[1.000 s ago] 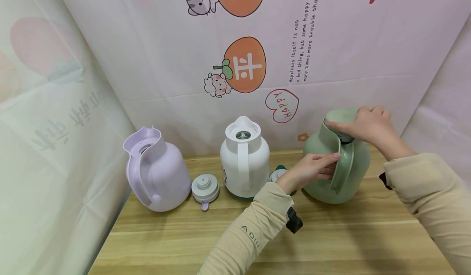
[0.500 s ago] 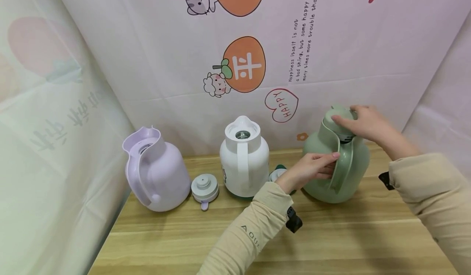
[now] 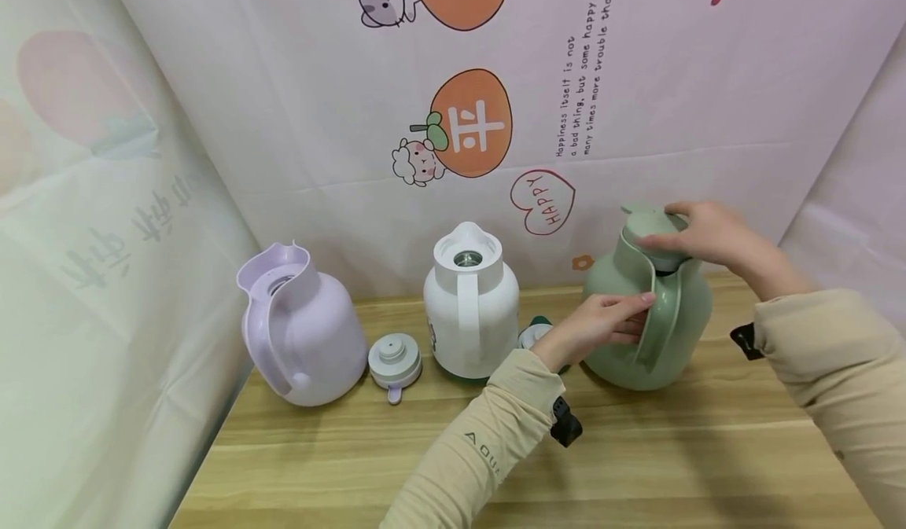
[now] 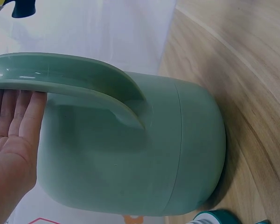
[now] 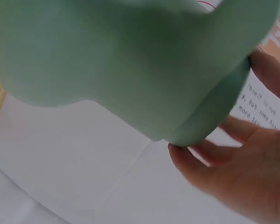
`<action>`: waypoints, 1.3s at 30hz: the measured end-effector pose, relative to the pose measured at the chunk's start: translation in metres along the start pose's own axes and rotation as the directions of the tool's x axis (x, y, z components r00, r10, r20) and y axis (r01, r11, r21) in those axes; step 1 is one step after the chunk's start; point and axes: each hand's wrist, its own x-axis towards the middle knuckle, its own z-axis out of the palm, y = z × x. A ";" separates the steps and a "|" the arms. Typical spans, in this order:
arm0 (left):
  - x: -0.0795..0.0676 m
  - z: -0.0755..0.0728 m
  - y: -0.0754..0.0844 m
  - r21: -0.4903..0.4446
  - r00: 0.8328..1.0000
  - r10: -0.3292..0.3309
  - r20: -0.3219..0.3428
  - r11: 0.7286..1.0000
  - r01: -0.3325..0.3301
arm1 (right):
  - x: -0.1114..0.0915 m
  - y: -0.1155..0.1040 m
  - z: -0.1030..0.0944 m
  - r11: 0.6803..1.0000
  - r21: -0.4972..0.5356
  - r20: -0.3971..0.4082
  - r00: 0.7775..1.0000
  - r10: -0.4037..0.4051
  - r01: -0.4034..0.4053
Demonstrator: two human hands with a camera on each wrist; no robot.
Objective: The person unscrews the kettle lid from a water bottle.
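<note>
A green vacuum jug (image 3: pixel 679 356) stands upright at the table's right side in the head view. My left hand (image 3: pixel 602 321) holds its handle (image 3: pixel 664 317), fingers passed through the loop and thumb on the outside. In the left wrist view, the straight fingers of my left hand (image 4: pixel 16 121) go in under the handle. My right hand (image 3: pixel 715 234) grips the round green lid (image 3: pixel 654 229) in the jug's mouth, thumb at the near side. From the right wrist view, fingertips and thumb of my right hand (image 5: pixel 233 158) span the lid's rim (image 5: pixel 210 116).
A white jug (image 3: pixel 470 325) without lid stands mid-table, and a lilac jug (image 3: pixel 318 340), also lidless, at the left. A grey lid with a lilac tab (image 3: pixel 395 361) lies between them. Another lid (image 3: pixel 534 332) with a green tab sits partly behind my left wrist.
The lid has turned in the green jug's mouth, its small tab coming into view and shifting left. My right hand has shifted its hold slightly right. My left hand stays on the handle.
</note>
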 end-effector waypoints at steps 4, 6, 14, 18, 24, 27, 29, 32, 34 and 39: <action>0.000 0.000 0.000 -0.001 1.000 -0.002 -0.003 1.000 0.002 | 0.000 0.004 -0.006 0.983 0.182 0.117 0.993 -0.009 -0.013; 0.000 0.001 -0.001 -0.001 1.000 -0.002 -0.002 1.000 0.002 | -0.001 0.003 -0.004 0.984 0.176 0.100 0.995 0.000 -0.018; 0.000 0.001 -0.001 -0.015 1.000 0.001 -0.008 1.000 -0.001 | -0.006 -0.008 0.013 0.989 -0.064 -0.145 0.982 0.124 -0.135; -0.001 0.002 0.000 -0.009 1.000 0.000 -0.009 1.000 -0.001 | -0.006 -0.008 0.012 0.991 -0.079 -0.153 0.983 0.099 -0.112; -0.002 0.002 0.002 -0.005 1.000 0.006 -0.012 1.000 -0.006 | -0.003 -0.001 -0.003 0.999 0.028 0.018 1.000 0.021 -0.022; -0.002 0.001 0.001 0.002 1.000 0.004 -0.017 1.000 -0.004 | -0.002 0.002 -0.007 0.993 0.114 0.093 0.996 0.013 -0.024; -0.001 0.001 0.001 0.005 1.000 0.000 -0.019 1.000 0.000 | -0.002 0.001 -0.006 0.995 0.098 0.087 0.996 0.017 -0.025; -0.001 0.001 0.001 0.006 1.000 -0.003 -0.018 1.000 0.003 | -0.003 -0.001 -0.002 0.999 -0.004 0.027 0.998 0.052 -0.052; -0.002 0.001 0.001 0.006 1.000 -0.003 -0.018 1.000 0.003 | -0.004 -0.003 0.001 0.995 -0.058 -0.014 0.996 0.084 -0.085; -0.002 0.001 0.002 0.004 1.000 0.002 -0.015 1.000 -0.002 | -0.006 -0.003 0.004 0.990 -0.066 -0.064 0.990 0.124 -0.128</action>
